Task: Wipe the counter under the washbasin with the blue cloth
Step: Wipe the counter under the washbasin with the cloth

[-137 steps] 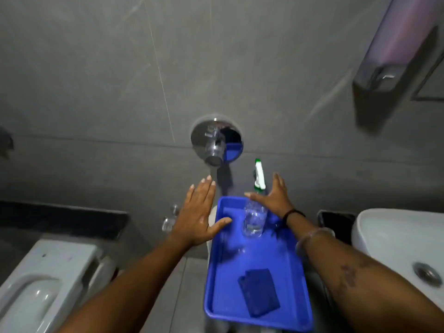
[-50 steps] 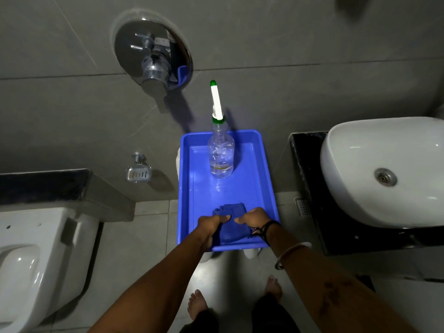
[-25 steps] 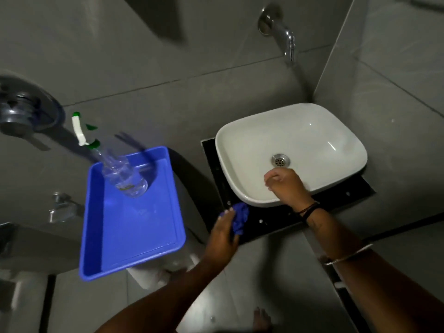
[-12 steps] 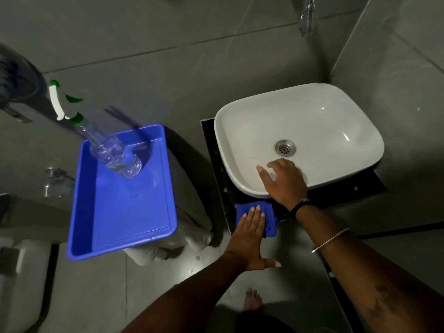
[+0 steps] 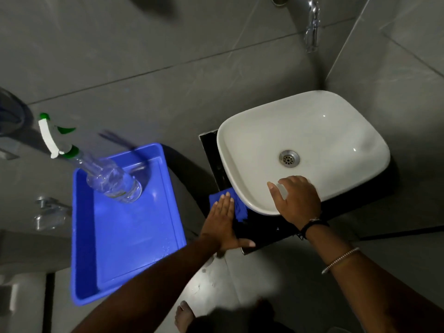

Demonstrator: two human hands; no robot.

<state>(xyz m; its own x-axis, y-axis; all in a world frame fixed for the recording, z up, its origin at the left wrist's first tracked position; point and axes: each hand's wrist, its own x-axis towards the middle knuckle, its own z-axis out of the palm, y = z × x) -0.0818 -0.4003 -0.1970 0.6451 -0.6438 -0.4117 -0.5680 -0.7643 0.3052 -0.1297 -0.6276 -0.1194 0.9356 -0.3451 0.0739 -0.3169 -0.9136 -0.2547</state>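
Note:
A white washbasin [image 5: 312, 131] sits on a black counter [image 5: 266, 230] in the corner. The blue cloth [image 5: 239, 209] lies on the counter's front left part, next to the basin's edge. My left hand [image 5: 222, 221] presses flat on the cloth with fingers stretched out, covering most of it. My right hand [image 5: 296, 200] rests on the basin's near rim, fingers spread, holding nothing.
A blue tray [image 5: 125, 236] stands to the left with a clear spray bottle [image 5: 96, 174] with a green and white nozzle in it. A chrome tap [image 5: 312, 25] juts from the wall above the basin. Grey tiled walls close in at the right. My bare foot [image 5: 183, 318] shows on the floor.
My left hand carried the blue cloth from the tray to the counter and now presses it flat, slid left along the front edge. My right hand settled on the basin rim.

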